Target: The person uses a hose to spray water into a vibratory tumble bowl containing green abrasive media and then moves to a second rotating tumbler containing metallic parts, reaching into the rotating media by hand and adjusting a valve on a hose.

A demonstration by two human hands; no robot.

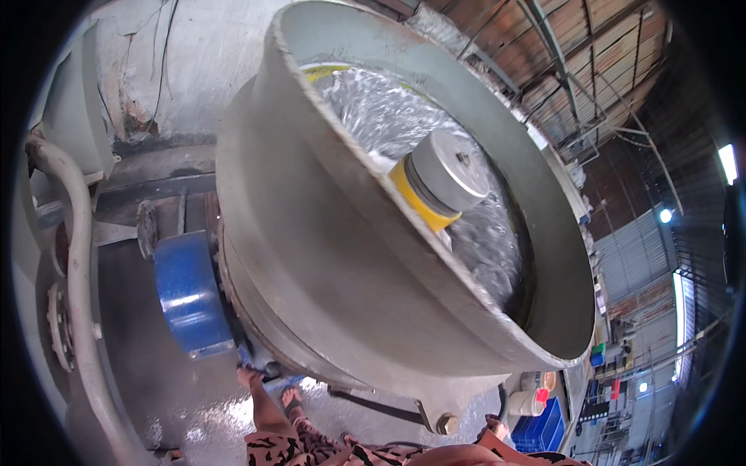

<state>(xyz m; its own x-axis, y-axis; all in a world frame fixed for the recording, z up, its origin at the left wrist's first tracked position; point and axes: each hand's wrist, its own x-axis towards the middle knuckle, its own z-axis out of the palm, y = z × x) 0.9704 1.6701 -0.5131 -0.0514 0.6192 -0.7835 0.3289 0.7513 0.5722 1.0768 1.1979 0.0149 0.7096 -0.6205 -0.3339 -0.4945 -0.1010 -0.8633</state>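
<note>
A large grey round metal tub point(326, 233) fills the middle, tilted in my view. Shiny grey material point(381, 101), blurred as if in motion, lies inside around a grey-capped centre post point(451, 171) with a yellow band. Low at the tub's left underside, my left hand point(249, 378) reaches to a small blue part, its fingers closed and partly hidden. My right hand point(496, 426) is low on the right, curled beside a dark curved hose point(503, 398). What either hand grips is too small to make out.
A blue cylindrical housing point(192, 293) juts from the tub's left side, near a thick grey pipe point(80, 264). Right of the tub stand a white container with a red lid point(528, 401) and a blue crate point(540, 427). My foot point(292, 400) is on the wet floor.
</note>
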